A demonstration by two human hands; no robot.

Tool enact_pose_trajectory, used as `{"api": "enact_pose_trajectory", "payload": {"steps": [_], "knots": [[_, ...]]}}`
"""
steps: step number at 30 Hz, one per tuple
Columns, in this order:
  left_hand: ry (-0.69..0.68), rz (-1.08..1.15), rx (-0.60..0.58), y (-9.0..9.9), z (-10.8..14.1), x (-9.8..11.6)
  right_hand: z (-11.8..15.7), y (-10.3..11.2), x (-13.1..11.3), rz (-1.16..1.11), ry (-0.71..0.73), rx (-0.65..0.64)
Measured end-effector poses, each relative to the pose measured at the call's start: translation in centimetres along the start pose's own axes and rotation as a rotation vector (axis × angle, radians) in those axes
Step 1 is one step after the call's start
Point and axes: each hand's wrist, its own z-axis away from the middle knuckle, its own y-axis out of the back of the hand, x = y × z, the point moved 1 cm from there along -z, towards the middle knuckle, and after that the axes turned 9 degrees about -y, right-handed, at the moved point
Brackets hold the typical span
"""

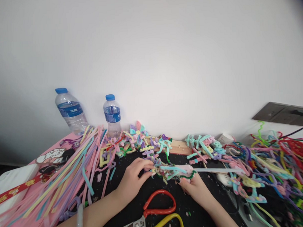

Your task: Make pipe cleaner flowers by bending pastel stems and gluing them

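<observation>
Over the black work surface, my right hand (193, 188) grips a hot glue gun (185, 169) with pipe cleaner scraps stuck about it. A long translucent glue stick (216, 170) juts from the gun's back end toward the right. My left hand (136, 174) is closed in a pinch at the gun's left end, on a small pipe cleaner piece (153, 170) mostly hidden by the fingers. Below the hands lie open scissors (141, 224) with one red and one yellow handle. Another glue stick (80, 220) lies near my left forearm.
Loose pastel pipe cleaners (68, 174) spread over the pink surface at left. Two water bottles (112, 117) stand against the wall. Twisted pipe cleaner shapes (138, 130) line the back. Tangled coloured pipe cleaners (281, 164) heap up at right, below a wall socket (279, 113) with a cable.
</observation>
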Motion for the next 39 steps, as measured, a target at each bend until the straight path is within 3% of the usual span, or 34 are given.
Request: {"api": "enact_pose_trajectory", "payload": {"steps": [21,29,39], "knots": [[0.014,0.009,-0.003,0.0,-0.1,0.1,0.0,0.3,-0.4,0.118,0.078,-0.014],[0.008,0.005,0.002,0.1,-0.2,0.1,0.1,0.3,-1.3,0.104,0.124,-0.074],[0.021,-0.03,0.038,0.3,-0.4,0.3,-0.1,0.8,-0.6,0.175,0.114,0.005]]}}
